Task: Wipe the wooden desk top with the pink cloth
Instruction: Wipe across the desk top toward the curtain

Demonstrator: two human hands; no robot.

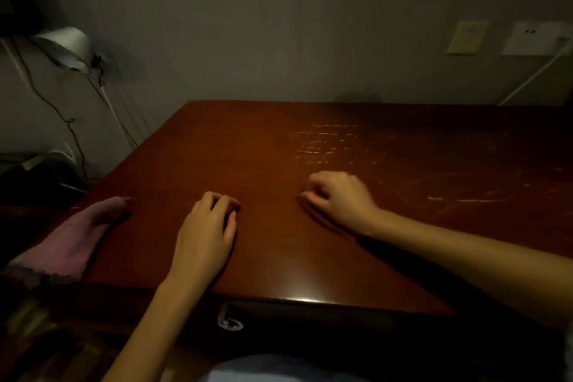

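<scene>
The dark red-brown wooden desk top (387,242) fills the middle of the head view, with pale scratch marks toward its far right. The pink cloth (69,242) lies crumpled at the desk's left front corner, partly hanging over the edge. My left hand (207,229) rests palm down on the wood to the right of the cloth, apart from it, fingers curled under. My right hand (338,198) rests further right with its fingers curled in. Neither hand holds anything.
A wall runs behind the desk with a beige switch plate (466,37) and a white socket (533,37). A lamp (66,46) with trailing cables stands off the left edge. A metal drawer handle (229,321) shows under the front edge.
</scene>
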